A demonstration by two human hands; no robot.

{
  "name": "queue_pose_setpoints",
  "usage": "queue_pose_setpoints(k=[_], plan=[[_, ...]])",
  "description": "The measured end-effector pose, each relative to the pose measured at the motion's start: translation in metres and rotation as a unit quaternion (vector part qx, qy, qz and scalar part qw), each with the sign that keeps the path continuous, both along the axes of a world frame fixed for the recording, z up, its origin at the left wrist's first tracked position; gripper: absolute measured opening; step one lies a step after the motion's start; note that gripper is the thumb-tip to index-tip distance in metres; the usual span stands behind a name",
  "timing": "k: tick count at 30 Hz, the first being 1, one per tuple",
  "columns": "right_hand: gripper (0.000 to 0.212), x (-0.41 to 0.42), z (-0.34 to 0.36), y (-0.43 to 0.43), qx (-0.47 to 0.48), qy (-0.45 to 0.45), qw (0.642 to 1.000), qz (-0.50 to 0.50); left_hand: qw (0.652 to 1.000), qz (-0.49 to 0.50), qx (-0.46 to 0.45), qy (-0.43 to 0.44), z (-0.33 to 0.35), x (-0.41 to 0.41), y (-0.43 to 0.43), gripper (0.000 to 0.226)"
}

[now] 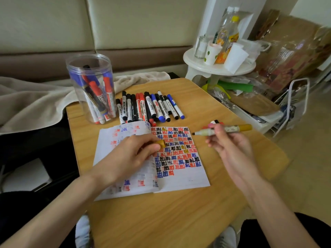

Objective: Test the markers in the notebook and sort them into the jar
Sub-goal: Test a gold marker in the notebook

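Observation:
An open notebook (pixel 182 178) lies on the wooden table (pixel 161 217), its right page filled with red, blue, black and gold marks. My right hand (pixel 231 145) holds an uncapped gold marker (pixel 227 130) above the table, just right of the page, tip pointing left. My left hand (pixel 129 154) rests on the notebook and pinches the gold cap (pixel 161 144). A clear plastic jar (pixel 91 86) at the table's back left holds several red, blue and black markers. A row of several capped markers (pixel 150 106) lies behind the notebook.
A few more markers (pixel 215 122) lie behind my right hand. A beige blanket (pixel 32 102) sits left of the table. A white side table (pixel 218 67) with bottles and cups stands at the back right, with bags and a wire rack (pixel 295 106) beside it.

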State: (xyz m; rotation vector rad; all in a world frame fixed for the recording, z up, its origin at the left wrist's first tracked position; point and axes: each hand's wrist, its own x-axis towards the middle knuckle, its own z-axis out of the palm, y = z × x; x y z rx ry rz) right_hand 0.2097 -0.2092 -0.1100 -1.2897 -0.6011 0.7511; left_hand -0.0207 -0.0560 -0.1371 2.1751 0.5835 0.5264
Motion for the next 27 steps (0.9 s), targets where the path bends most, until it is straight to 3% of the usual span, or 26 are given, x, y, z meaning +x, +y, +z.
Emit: queue_pose_setpoints(k=[7, 15, 27], plan=[[0.035, -0.032, -0.02, -0.004, -0.073, -0.08, 0.993, 0.04, 0.998, 0.031, 0.054, 0.024, -0.006, 0.001, -0.008, 0.045], [0.015, -0.039, -0.035, -0.007, -0.078, -0.087, 0.992, 0.042, 0.997, 0.051, 0.056, 0.02, -0.004, 0.002, -0.01, 0.056], [0.009, -0.041, -0.047, -0.009, -0.064, -0.118, 0.99, 0.043, 0.995, 0.057, 0.075, 0.03, -0.006, 0.004, -0.011, 0.047]])
